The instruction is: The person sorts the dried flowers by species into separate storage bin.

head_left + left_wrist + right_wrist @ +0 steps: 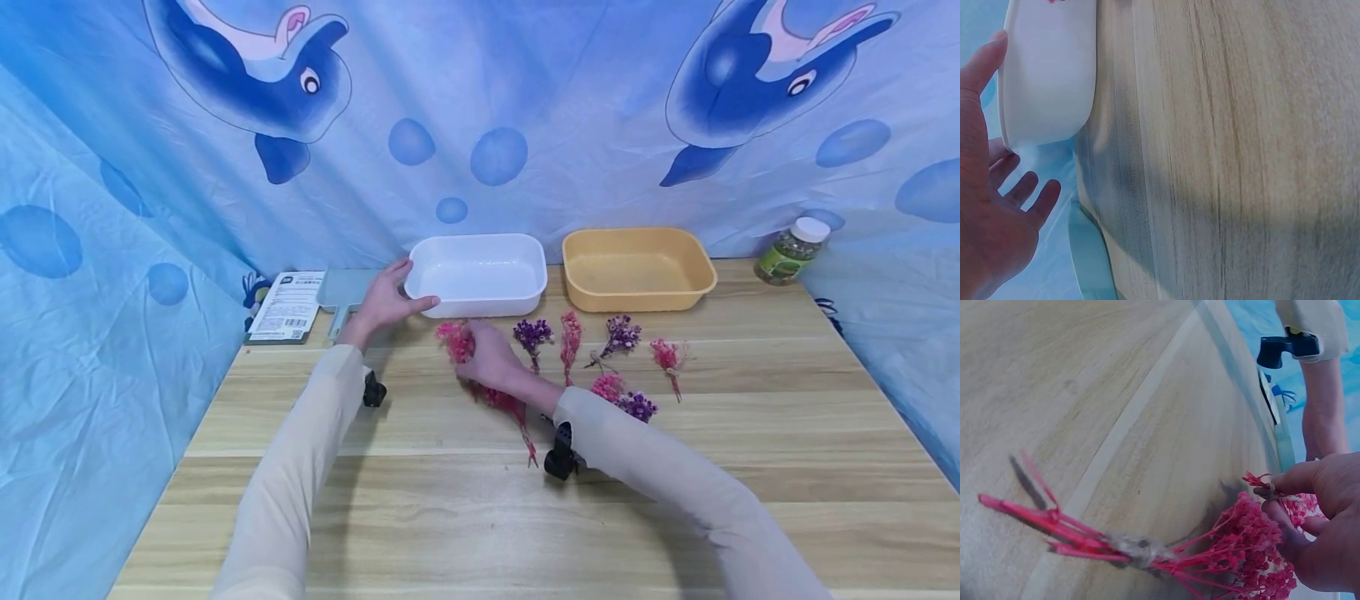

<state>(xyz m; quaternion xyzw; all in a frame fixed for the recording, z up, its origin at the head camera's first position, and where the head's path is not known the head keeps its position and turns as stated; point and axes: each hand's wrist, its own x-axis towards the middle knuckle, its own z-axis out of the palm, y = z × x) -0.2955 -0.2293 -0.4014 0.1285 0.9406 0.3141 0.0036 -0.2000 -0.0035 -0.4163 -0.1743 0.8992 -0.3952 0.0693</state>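
My left hand (pixel 386 298) spreads over the left end of the white plastic basin (pixel 480 308), thumb and a fingertip touching its rim while the other fingers stand off. In the left wrist view, that hand (pixel 997 219) shows its fingers loosely extended. With thumb and forefinger, my right hand (pixel 1329 519) pinches a bunch of pink dried flowers (pixel 453 340) by its tied stems, in front of the basin. Another pink bunch (pixel 1247 550), bound with twine, lies on the table just beneath that hand.
A yellow basin (pixel 637 302) stands right of the white one. Purple bunches (pixel 532 333) and pink bunches (pixel 571 333) lie before them. At the back left are a printed packet (pixel 287 307) and a pale-blue dustpan (pixel 347 287); a white-capped jar (pixel 791 252) stands far right.
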